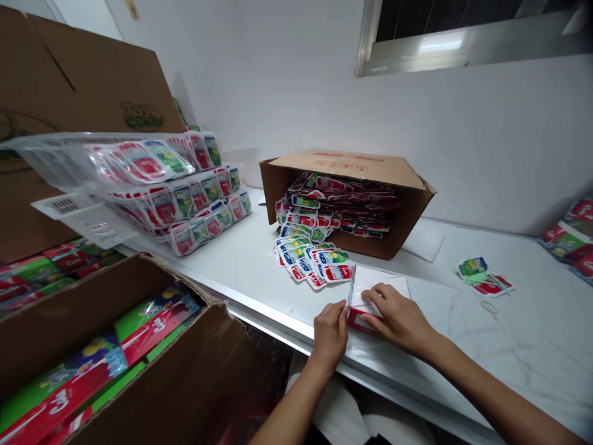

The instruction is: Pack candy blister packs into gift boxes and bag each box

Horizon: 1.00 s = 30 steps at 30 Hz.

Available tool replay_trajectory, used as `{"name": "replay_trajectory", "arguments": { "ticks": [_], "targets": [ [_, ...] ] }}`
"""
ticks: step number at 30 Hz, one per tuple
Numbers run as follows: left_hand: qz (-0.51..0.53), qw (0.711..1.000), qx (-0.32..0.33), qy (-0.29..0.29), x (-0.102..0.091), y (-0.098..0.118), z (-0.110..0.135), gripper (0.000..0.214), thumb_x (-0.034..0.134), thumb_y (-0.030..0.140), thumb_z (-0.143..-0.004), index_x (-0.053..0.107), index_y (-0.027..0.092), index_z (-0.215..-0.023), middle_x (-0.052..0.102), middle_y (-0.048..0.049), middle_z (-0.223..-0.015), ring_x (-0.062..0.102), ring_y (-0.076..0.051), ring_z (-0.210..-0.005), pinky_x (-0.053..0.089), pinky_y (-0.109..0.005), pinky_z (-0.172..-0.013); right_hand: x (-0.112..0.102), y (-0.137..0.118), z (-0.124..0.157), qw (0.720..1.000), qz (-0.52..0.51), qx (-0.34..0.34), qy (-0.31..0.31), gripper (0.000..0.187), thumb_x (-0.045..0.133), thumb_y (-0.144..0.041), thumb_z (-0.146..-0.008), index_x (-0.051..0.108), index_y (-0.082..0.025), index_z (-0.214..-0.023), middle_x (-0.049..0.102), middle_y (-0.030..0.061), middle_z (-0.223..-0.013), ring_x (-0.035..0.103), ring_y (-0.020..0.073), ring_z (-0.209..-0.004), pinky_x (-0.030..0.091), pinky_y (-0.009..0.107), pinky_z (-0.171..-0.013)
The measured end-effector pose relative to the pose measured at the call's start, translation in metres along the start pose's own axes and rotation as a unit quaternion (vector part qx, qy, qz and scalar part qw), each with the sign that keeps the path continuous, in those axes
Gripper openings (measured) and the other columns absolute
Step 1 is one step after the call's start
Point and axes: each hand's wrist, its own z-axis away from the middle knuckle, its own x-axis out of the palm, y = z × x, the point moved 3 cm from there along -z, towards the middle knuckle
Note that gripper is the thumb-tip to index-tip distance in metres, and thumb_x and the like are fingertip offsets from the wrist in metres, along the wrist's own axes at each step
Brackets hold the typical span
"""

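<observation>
A small cardboard box (386, 283) lies at the table's front edge, white on its upper face and red along the side towards me. My left hand (331, 330) pinches its left end, fingers closed at the corner. Across its top and red side reaches my right hand (391, 315), with bent fingers gripping it. Just behind and to the left is a spread of flat candy sachets (310, 256) in red, green and blue. They spill from a brown carton (393, 232) lying on its side, filled with more sachets.
Plastic-wrapped stacks of sachets (185, 201) stand at the left by a large carton (83, 80). An open carton (208, 324) at lower left holds printed boxes (134, 340). On the right lie loose sachets (491, 283), a rubber band (488, 307) and more packs (567, 238).
</observation>
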Motion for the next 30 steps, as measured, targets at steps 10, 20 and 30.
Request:
{"name": "replay_trajectory", "arguments": {
  "ticks": [10,20,30],
  "targets": [
    [-0.003,0.995,0.002,0.098,0.004,0.007,0.025,0.02,0.036,0.017,-0.097,0.052,0.019,-0.087,0.057,-0.0071,-0.089,0.06,-0.019,-0.086,0.05,-0.032,-0.079,0.002,-0.008,0.012,0.98,0.055,-0.122,0.146,0.016,0.048,-0.017,-0.095,0.064,-0.019,-0.095,0.063,0.0065,-0.085,0.055,0.0186,-0.076,0.041,0.028,-0.065],
    [-0.019,0.998,0.054,-0.008,0.006,0.005,0.021,0.032,0.058,0.025,-0.088,0.052,0.018,-0.119,0.064,-0.0051,-0.087,0.064,-0.019,-0.079,0.055,-0.034,-0.076,0.009,-0.007,0.048,0.957,0.028,-0.153,0.245,0.013,0.054,-0.019,-0.093,0.062,-0.016,-0.103,0.066,0.0091,-0.089,0.058,0.0206,-0.081,0.046,0.034,-0.075],
    [0.01,0.992,0.004,-0.127,0.015,0.019,-0.005,0.043,0.056,0.03,-0.09,0.052,0.02,-0.132,0.07,-0.0074,-0.117,0.067,-0.023,-0.105,0.052,-0.032,-0.089,0.044,0.05,0.084,0.967,-0.039,0.241,0.076,0.039,0.038,-0.052,-0.097,0.059,-0.02,-0.089,0.07,0.0046,-0.068,0.068,0.0226,-0.062,0.045,0.029,-0.055]
  ]
}}
